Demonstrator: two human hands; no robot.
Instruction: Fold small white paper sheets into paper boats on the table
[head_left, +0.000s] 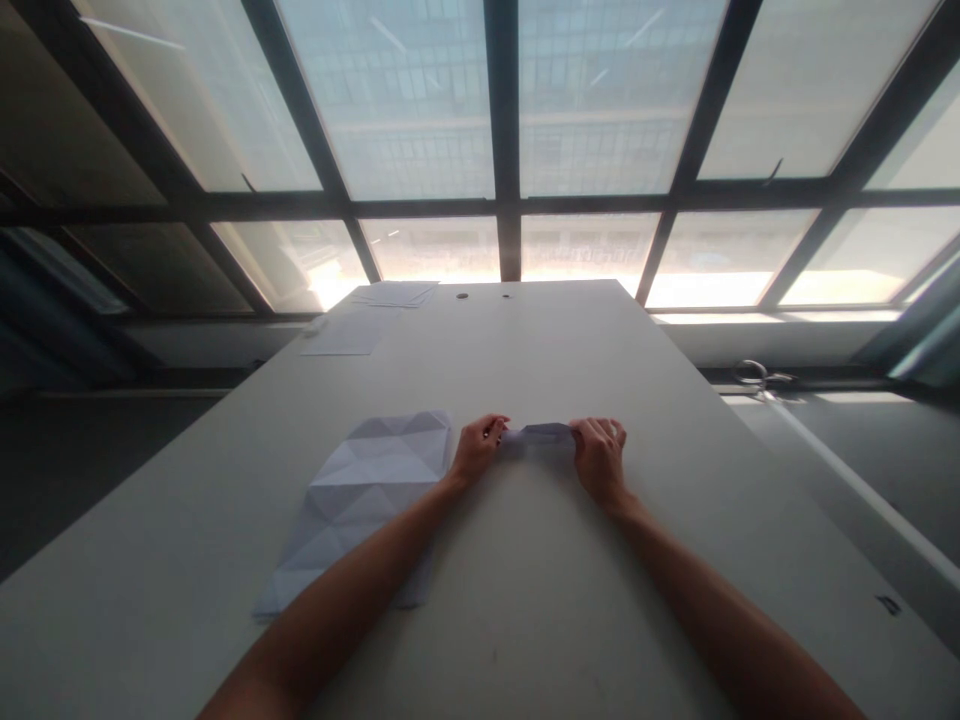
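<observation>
A small folded piece of white paper (538,434) lies on the white table (570,600), stretched between my two hands. My left hand (477,451) pinches its left end with fingers curled. My right hand (598,456) grips its right end, fingers closed over the edge. Just left of my left forearm lies a larger creased paper sheet (358,490) marked with triangular fold lines, flat on the table.
Flat paper sheets (394,294) and another sheet (346,334) rest at the table's far left corner. Two small round holes (462,296) sit near the far edge. Large windows (502,150) stand behind. Scissors (759,377) lie on a ledge at the right.
</observation>
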